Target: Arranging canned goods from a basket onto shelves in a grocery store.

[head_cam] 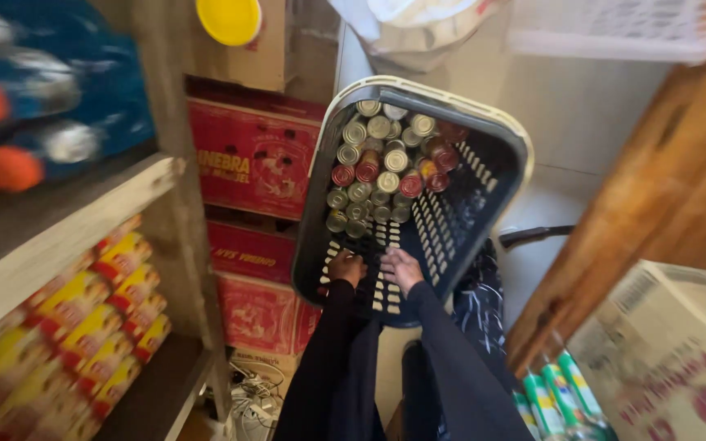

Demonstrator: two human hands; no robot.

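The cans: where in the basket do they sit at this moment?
In the head view, the cans crowd the far end of the dark basket, beyond the left hand and right hand at its near end.

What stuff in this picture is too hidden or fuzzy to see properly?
Head view:
- Left hand and right hand: fingers curl into the basket, so the grip is unclear.
- Cans: only tops show.
- Bottles: cut off by the bottom edge.
- Shelf packets: blurred.
- Yellow lid: cut off by the top edge.
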